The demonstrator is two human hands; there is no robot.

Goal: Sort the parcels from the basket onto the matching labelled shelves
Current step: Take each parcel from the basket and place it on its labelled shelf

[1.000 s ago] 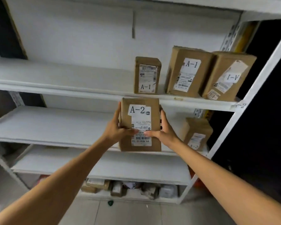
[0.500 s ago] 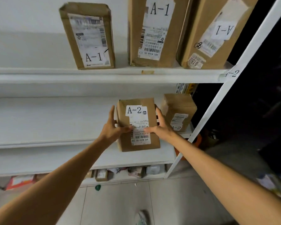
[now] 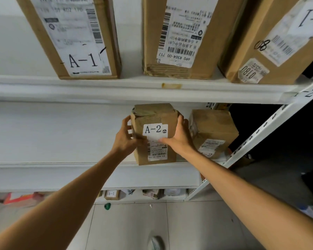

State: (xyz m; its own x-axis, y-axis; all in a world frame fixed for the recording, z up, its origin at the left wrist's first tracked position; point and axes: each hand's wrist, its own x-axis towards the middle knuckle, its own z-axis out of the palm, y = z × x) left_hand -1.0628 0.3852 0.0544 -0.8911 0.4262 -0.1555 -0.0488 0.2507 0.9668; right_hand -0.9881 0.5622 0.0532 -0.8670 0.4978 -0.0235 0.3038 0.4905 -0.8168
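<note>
On the middle shelf (image 3: pixel 43 166), near its right end and at its front edge, the A-2 parcel (image 3: pixel 155 118) stands upright. Both your arms (image 3: pixel 76 199) reach out straight; your left hand (image 3: pixel 126 140) grips its left side with curled fingers (image 3: pixel 127 121), your right hand (image 3: pixel 180 139) clasps the right side, thumb across the label (image 3: pixel 155 129).

Brown A-2 parcel (image 3: pixel 154 134) stands upright at the A-2 shelf (image 3: pixel 61 166) front edge.
</note>
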